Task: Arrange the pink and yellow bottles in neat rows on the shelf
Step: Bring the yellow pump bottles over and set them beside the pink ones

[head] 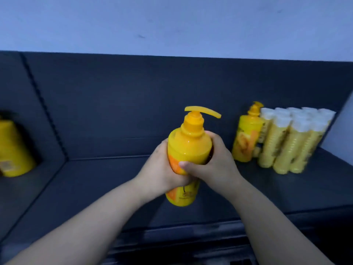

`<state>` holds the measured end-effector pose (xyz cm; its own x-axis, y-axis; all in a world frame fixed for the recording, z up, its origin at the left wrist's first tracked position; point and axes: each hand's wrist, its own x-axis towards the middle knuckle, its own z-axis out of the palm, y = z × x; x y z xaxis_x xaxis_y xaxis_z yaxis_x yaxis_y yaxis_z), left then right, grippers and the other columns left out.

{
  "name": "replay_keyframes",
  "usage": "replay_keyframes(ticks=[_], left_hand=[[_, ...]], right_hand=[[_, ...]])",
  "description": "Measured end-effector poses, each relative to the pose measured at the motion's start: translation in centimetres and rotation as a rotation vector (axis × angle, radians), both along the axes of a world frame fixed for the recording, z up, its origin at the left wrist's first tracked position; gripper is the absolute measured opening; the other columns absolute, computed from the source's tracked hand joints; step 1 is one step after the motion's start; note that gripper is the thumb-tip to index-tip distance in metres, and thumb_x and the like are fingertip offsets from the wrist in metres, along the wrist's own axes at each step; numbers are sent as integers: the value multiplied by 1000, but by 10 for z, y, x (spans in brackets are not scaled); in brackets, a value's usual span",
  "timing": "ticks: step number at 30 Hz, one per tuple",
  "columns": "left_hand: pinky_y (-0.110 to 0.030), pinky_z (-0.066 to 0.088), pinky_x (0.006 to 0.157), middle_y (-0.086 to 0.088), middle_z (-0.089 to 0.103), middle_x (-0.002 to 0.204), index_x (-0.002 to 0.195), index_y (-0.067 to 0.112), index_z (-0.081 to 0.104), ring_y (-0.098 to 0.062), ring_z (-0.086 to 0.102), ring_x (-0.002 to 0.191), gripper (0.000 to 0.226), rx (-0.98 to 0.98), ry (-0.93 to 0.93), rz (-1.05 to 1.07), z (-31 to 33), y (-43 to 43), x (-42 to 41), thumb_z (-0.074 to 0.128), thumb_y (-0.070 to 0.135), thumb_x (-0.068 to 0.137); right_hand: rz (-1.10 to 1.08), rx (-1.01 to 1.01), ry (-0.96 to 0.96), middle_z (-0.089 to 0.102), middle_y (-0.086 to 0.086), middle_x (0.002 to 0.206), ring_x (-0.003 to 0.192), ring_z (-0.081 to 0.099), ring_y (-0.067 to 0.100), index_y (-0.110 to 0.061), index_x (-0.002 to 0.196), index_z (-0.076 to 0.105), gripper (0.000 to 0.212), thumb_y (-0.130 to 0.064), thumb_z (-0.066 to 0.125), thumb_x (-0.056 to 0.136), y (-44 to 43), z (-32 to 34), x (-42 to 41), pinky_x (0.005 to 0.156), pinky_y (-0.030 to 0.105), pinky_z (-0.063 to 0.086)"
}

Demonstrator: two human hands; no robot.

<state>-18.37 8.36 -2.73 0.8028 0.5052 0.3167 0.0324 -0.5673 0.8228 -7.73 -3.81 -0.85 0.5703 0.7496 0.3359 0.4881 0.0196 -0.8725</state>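
A yellow pump bottle (189, 144) stands upright at the middle of the dark shelf (107, 180), its pump spout pointing right. My left hand (162, 169) grips its body from the left and my right hand (212, 165) grips it from the right, thumb across the front. A second yellow pump bottle (246, 138) stands at the back right, touching a group of several ribbed yellow bottles with white caps (292, 140). No pink bottle is in view.
A yellow container (13, 150) sits at the far left on the neighbouring shelf section, partly cut off. The dark back panel (133, 92) rises behind the shelf, with a pale wall above. A light side panel (342, 127) bounds the right end.
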Motion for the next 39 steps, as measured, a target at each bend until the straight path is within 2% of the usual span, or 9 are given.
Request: replay_keyframes(ticks=[2,7,11,15,24,31,34,37,39], left_hand=[[-31,52,85,16,51,120,131,37,33,-3,54,109,96,21,3,52,0,21,-52,86,36,51],[-28,38,101,11,31,141,147,32,0,-8,37,127,127,159,66,239,1,60,-142,85,42,53],[-43,45,96,1,39,134,145,36,4,-17,43,123,118,203,44,290,-4,89,-181,80,40,56],[-37,43,99,8,38,131,138,41,12,-7,42,122,103,192,31,352,-6,115,-200,76,38,57],[-38,42,101,8,37,136,139,44,6,-9,40,127,104,200,88,479,-18,195,-224,73,45,60],[-38,40,103,3,36,141,146,29,10,-10,36,131,107,197,73,586,-37,253,-291,74,41,60],[-33,39,104,4,36,141,147,26,12,-8,35,132,107,244,71,582,-41,286,-326,74,38,61],[-15,32,102,6,38,136,141,26,22,-6,36,128,96,276,66,539,-45,319,-362,72,43,61],[-7,29,98,4,41,130,139,22,27,-5,39,122,92,302,72,515,-44,336,-382,68,46,61]], right_hand=[[47,1,18,51,-20,110,100,53,-1,-37,121,39,84,-37,89,53,29,-5,-45,77,22,47],[94,-15,-16,49,-15,111,103,52,7,-32,119,38,85,-33,90,52,90,-10,-122,84,29,48],[156,-68,-49,47,-12,115,106,48,9,-34,119,36,88,-38,90,50,134,-12,-157,87,29,44],[198,-110,-40,47,-10,116,107,49,11,-33,119,34,90,-39,90,48,174,-20,-172,90,33,46],[311,-183,-71,44,-10,114,104,46,10,-32,119,32,89,-42,88,50,268,-28,-190,81,26,42],[392,-270,-78,39,-12,112,103,44,10,-31,124,30,92,-43,87,53,339,-41,-256,78,26,39],[374,-270,-51,41,-10,114,103,45,10,-30,126,30,94,-43,86,53,368,-47,-292,80,27,41],[347,-239,-78,45,-8,114,104,50,10,-26,126,32,92,-45,85,53,394,-48,-331,81,27,45],[338,-253,-110,48,-10,105,97,53,8,-25,115,38,79,-43,85,55,406,-42,-352,77,23,46]])
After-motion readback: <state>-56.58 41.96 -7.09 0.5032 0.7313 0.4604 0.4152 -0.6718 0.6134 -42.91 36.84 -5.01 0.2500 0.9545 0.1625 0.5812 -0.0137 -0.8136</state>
